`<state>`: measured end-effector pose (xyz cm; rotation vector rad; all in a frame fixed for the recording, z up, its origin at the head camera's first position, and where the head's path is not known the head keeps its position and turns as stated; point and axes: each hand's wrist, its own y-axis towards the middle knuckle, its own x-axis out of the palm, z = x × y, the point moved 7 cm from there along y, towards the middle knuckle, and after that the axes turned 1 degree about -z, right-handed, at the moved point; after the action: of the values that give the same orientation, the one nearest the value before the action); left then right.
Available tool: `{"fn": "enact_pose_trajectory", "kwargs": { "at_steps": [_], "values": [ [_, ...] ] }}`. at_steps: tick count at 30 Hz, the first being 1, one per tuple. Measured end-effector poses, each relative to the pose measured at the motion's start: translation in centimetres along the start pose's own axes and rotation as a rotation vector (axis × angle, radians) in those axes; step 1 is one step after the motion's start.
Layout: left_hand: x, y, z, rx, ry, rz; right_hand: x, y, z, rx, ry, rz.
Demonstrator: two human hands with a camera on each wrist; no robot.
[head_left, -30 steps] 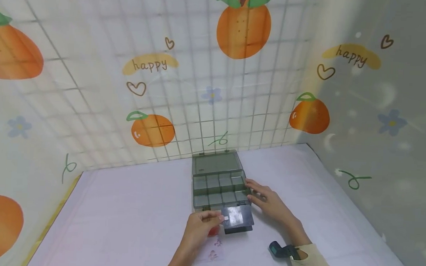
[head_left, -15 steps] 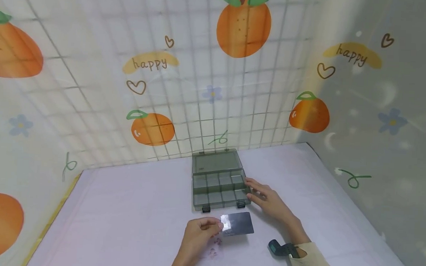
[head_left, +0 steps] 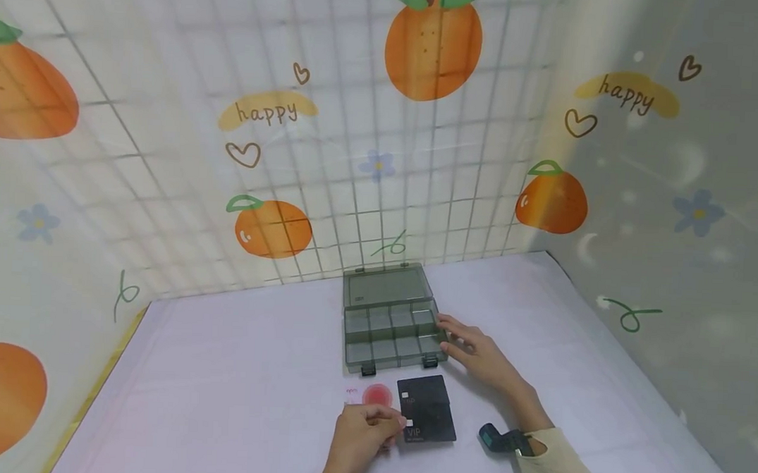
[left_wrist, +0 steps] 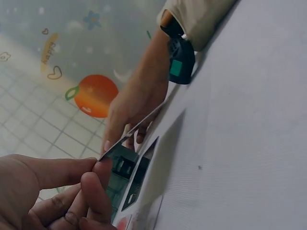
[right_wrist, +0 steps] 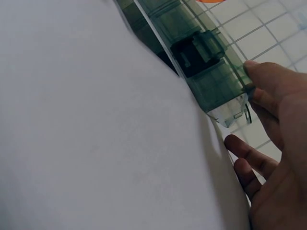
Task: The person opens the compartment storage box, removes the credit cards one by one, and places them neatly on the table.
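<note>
My left hand (head_left: pixel 364 437) pinches a black VIP card (head_left: pixel 436 424) by its left edge between thumb and finger. The left wrist view shows this card nearly edge-on, tilted above the table. Behind it lies a second black card (head_left: pixel 426 388), partly covered by the held one in the head view. Further back stands a translucent green compartment box (head_left: pixel 395 336), its lid (head_left: pixel 387 288) swung back. The fingers of my right hand (head_left: pixel 484 357) touch the box's right side, loosely extended; in the right wrist view the thumb is at the upper edge by a front corner.
A pale card with a red round print (head_left: pixel 377 394) lies beside the black cards, partly behind my left hand. Two dark latches (head_left: pixel 368 369) project from the box's front. My right wrist wears a dark device (head_left: pixel 500 443). A printed curtain (head_left: pixel 332 157) encloses the table (head_left: pixel 233 378).
My left hand has moved slightly toward me with the card, which tilted and then turned its printed face up. The second card and the red print now show. My right hand stays at the box.
</note>
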<state>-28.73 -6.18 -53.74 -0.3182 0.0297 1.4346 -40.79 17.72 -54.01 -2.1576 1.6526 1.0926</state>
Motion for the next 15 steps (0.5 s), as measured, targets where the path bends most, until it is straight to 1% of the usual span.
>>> {"fn": "enact_pose_trajectory", "kwargs": {
  "at_steps": [3, 6, 10, 15],
  "values": [
    [0.21, -0.08, -0.18, -0.002, 0.025, 0.012, 0.11, -0.07, 0.19, 0.016, 0.003, -0.010],
    [0.35, -0.16, -0.20, 0.012, 0.070, 0.022, 0.14, -0.16, 0.29, 0.021, -0.002, -0.015],
    [0.49, -0.23, 0.08, 0.049, 0.156, 0.045, -0.04, -0.14, 0.21, 0.011, -0.002, -0.011],
    [0.76, -0.40, 0.68, 0.087, 0.285, 0.092, -0.13, -0.02, 0.00, 0.001, 0.003, -0.013]
  ]
}}
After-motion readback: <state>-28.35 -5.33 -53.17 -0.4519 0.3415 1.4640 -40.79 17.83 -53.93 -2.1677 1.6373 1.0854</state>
